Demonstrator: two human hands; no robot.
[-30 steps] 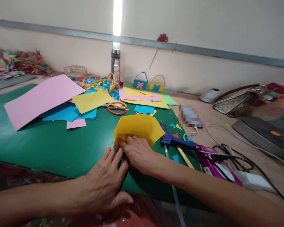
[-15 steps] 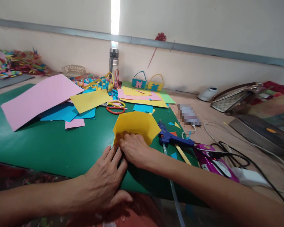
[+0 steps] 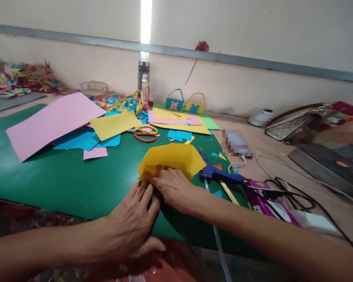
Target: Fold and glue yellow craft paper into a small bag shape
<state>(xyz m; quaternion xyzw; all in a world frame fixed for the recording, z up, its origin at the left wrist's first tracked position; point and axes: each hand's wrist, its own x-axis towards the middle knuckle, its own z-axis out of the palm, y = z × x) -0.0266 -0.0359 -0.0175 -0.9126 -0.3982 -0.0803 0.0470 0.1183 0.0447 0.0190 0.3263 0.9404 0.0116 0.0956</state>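
A sheet of yellow paper [image 3: 176,152] stands bent up off the green tabletop, its far part raised and its sides angled. My right hand [image 3: 173,186], fingers curled and bunched, bears down on the near inner part of the paper. Beside it my left hand [image 3: 132,219] lies with fingers stretched forward and thumb apart, fingertips at the paper's near left edge. The fingertips of both hands almost meet there, and the paper's near edge is hidden under them. Touching or just behind the paper's right corner is a blue glue gun [image 3: 220,172] with a clear glue stick [image 3: 217,239].
Scissors [image 3: 145,133] with red and yellow handles lie beyond the paper. Pink sheet [image 3: 55,121], blue and yellow sheets cover the left back. Two small paper handbags [image 3: 175,103] stand by the wall. A magenta power strip [image 3: 264,199], cables and a phone [image 3: 238,143] are at right.
The yellow paper's raised part has tipped lower, and its right corner reaches further right. My right hand has shifted slightly right; my left hand stays almost in place. The whole view has moved a little.
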